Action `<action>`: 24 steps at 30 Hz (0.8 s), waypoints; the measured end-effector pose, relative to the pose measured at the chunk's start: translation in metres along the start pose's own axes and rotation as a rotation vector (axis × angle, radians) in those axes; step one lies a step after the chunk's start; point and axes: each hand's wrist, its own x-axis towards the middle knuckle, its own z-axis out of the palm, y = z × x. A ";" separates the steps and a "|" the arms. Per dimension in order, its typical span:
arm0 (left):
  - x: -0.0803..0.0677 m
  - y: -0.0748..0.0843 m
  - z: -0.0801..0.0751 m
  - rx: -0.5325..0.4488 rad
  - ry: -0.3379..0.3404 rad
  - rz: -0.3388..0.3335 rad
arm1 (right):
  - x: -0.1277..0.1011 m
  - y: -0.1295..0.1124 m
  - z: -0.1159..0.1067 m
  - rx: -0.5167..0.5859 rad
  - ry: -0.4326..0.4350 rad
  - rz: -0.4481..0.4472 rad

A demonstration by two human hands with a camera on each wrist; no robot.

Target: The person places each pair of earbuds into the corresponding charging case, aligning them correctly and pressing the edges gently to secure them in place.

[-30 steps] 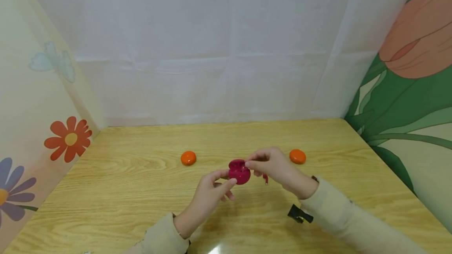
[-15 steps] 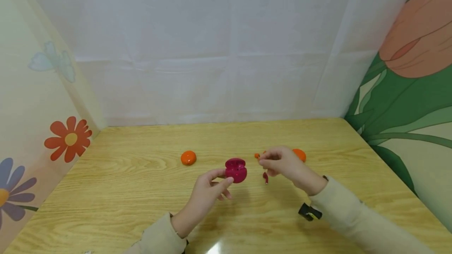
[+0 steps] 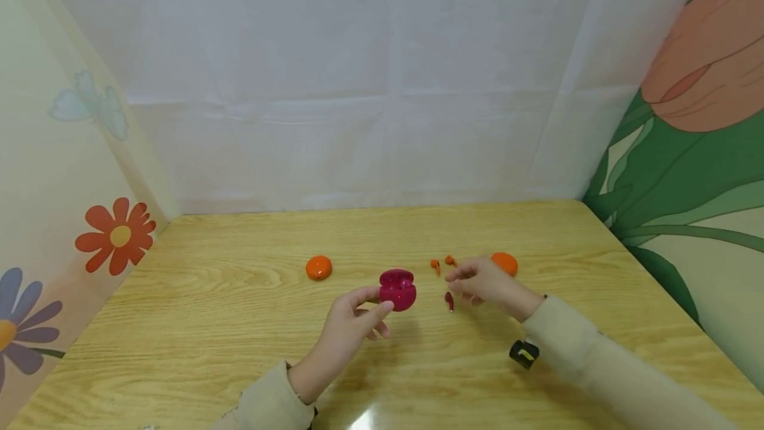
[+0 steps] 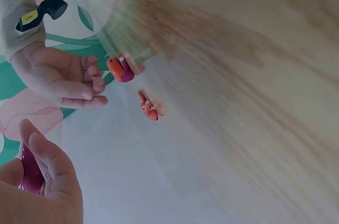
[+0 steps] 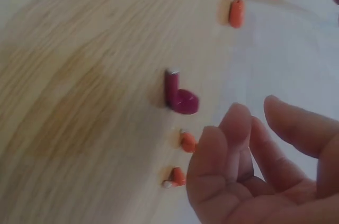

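My left hand [image 3: 349, 330] holds a round magenta earbud case [image 3: 398, 296] above the table, thumb on its front, its lid raised. In the left wrist view the fingers partly hide that case [image 4: 33, 173]. To its right, my right hand [image 3: 486, 282] hovers with bent fingers and thumb apart, nothing between them. Just left of and below its fingertips lies a magenta earbud [image 3: 449, 301] on the wood, seen larger in the right wrist view, where its stem [image 5: 172, 83] shows a silvery tip. Two orange earbuds [image 3: 436, 265] lie close beyond the fingertips.
A closed round orange case [image 3: 319, 267] sits on the wooden table [image 3: 239, 324] left of the magenta case. Another orange case [image 3: 505, 263] lies behind the right hand, partly covered by it. A black strap mount [image 3: 524, 354] hangs by the right sleeve. A white curtain backs the table.
My right hand has drawn away from the magenta case to the right, then lowered toward the magenta earbud, uncovering the orange earbuds. The left hand has shifted slightly left with the case.
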 end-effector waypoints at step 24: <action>-0.004 0.002 -0.005 0.001 -0.002 -0.015 | 0.026 0.016 0.007 -0.220 -0.072 0.093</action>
